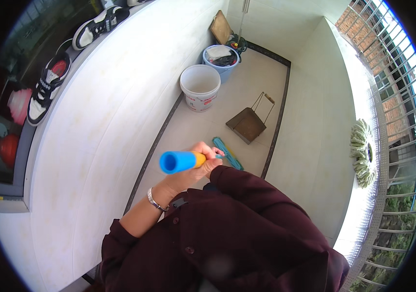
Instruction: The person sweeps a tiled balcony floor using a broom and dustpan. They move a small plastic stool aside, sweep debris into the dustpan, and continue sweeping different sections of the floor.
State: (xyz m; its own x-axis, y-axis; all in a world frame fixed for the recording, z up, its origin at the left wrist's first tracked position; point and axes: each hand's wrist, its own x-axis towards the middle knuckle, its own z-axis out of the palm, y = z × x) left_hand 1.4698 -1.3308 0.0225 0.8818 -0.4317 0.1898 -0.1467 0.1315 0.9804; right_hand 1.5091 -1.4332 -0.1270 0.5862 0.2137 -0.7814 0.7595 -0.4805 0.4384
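My left hand (193, 177), with a silver bracelet at its wrist, is wrapped around the upper end of a broom handle (179, 161). That end is blue with a yellow band and points up towards me. Lower on the handle is my right hand (218, 151), mostly hidden behind the left; its fingers curl round the handle. On the tiled floor rests the teal broom head (227, 153), with bristles along its edges. Just beyond it lies a brown metal dustpan (246, 125) with a wire handle.
A white plastic bucket (200, 82) and a filled blue bucket (221, 60) stand along the left wall. Behind them leans a wooden board (221, 27). Sneakers (49, 87) sit on the left window ledge. A pale mop head (363, 153) lies on the right ledge by metal bars (394, 76).
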